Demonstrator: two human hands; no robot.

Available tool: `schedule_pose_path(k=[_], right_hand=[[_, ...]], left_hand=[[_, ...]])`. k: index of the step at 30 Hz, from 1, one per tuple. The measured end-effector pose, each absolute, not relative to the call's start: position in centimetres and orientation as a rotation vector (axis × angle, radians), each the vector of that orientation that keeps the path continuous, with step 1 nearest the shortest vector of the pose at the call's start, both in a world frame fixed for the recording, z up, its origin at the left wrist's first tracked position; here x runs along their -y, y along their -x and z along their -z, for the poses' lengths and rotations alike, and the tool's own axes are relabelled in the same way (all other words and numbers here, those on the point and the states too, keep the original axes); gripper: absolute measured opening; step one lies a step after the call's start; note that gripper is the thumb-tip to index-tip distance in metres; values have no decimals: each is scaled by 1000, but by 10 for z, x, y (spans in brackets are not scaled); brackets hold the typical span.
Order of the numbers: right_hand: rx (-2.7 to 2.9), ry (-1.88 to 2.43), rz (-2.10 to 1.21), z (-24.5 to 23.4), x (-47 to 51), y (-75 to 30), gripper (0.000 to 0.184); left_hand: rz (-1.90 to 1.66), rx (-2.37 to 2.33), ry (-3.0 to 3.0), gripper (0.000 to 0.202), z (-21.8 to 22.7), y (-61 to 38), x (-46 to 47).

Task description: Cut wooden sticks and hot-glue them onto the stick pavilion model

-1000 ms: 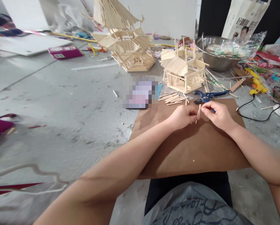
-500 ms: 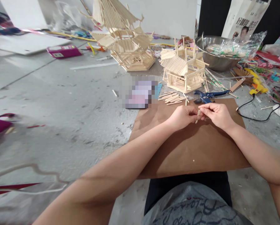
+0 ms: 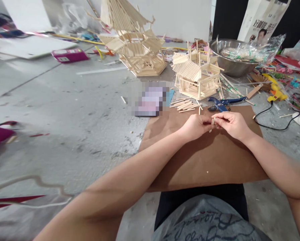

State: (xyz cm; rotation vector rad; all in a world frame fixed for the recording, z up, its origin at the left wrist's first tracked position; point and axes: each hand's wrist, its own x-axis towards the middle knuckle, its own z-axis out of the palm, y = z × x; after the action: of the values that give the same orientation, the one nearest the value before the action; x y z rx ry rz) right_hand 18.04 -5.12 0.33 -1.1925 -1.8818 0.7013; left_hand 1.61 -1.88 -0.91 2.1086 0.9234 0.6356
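My left hand point(image 3: 197, 126) and my right hand point(image 3: 229, 122) meet above the brown board point(image 3: 200, 157). Between their fingertips are short pale wooden sticks point(image 3: 212, 122), pinched by both hands; fingers partly cover them, and how many there are I cannot tell. Just beyond my hands lies a loose pile of cut wooden sticks point(image 3: 186, 104), beside blue-handled pliers point(image 3: 221, 103). Behind the pile stands a small hexagonal stick pavilion point(image 3: 196, 75) with upright posts and partial roof panels.
A taller stick pagoda point(image 3: 137, 43) stands farther back. At the right are a metal bowl point(image 3: 236, 67) holding wrapped sticks, a yellow glue gun point(image 3: 277, 90) with a black cord, and craft scraps. A blurred phone point(image 3: 151, 100) lies left of the pile. A magenta box point(image 3: 69, 55) sits far left.
My right hand's fingers have shifted slightly down over the short sticks. Both hands otherwise stay in nearly the same place, and the surrounding things have not moved.
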Motion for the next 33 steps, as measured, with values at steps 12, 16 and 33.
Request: schedule_pose_path(k=[12, 16, 33], right_hand=[[2045, 1154, -329, -3, 53, -181, 13], [2025, 1179, -369, -3, 53, -179, 14], [2071, 1168, -381, -2, 52, -177, 10]], left_hand=[[-684, -977, -2184, 14, 9, -20, 22], [-652, -982, -2213, 15, 9, -20, 21], [-633, -1020, -2300, 26, 9, -19, 23]])
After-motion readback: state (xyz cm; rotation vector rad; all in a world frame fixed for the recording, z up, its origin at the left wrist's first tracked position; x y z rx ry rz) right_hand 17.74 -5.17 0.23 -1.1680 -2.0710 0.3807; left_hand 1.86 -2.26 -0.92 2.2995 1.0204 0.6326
